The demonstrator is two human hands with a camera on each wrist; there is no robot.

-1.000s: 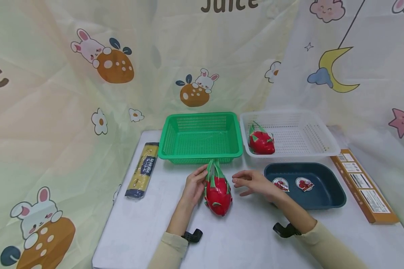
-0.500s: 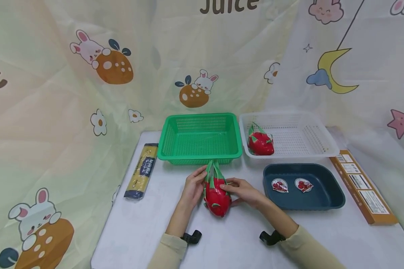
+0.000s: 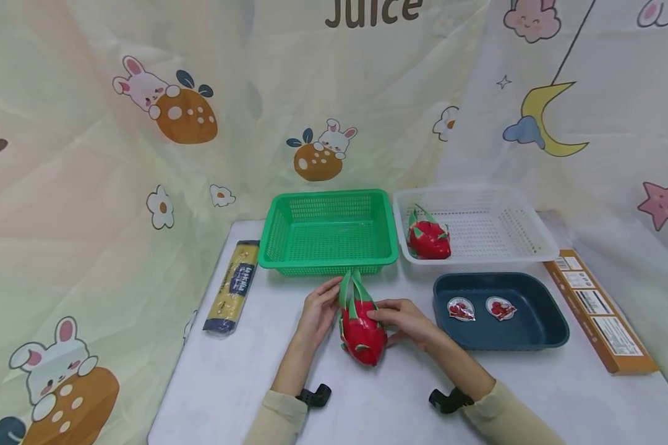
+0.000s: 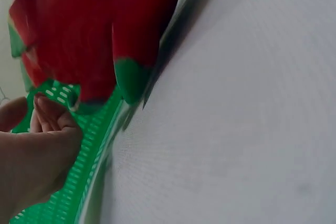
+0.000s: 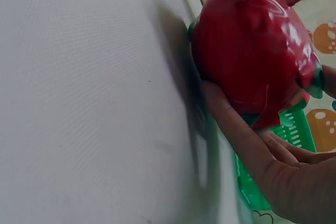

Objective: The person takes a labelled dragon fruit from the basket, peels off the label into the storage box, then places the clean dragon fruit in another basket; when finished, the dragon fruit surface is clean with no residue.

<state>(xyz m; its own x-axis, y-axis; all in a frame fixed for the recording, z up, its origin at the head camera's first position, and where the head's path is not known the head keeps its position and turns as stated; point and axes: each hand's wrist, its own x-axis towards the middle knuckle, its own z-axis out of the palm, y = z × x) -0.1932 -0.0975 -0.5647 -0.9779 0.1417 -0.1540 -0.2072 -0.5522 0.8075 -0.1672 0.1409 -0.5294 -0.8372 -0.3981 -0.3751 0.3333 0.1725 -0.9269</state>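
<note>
In the head view a red dragon fruit (image 3: 363,334) with long green leaves lies in front of the green basket, leaf end pointing to it. My right hand (image 3: 409,320) grips it from the right, thumb on top; in the right wrist view fingers (image 5: 236,127) reach under its side. My left hand (image 3: 317,312) is beside the leaves, fingers loosely bent. In the left wrist view its fingertips (image 4: 41,100) are close to the fruit; whether they touch it I cannot tell. A second dragon fruit (image 3: 430,240) sits in the white basket's left end.
The green basket (image 3: 328,266) and white basket (image 3: 481,258) stand side by side at the back. A dark blue tray (image 3: 501,340) with two round stickers is at right. Beyond it lies an orange-brown box (image 3: 601,312); a yellow spaghetti pack (image 3: 234,287) lies at left.
My right hand has come in from the right and taken hold of the dragon fruit. The fruit has shifted slightly toward me. The left hand has hardly moved.
</note>
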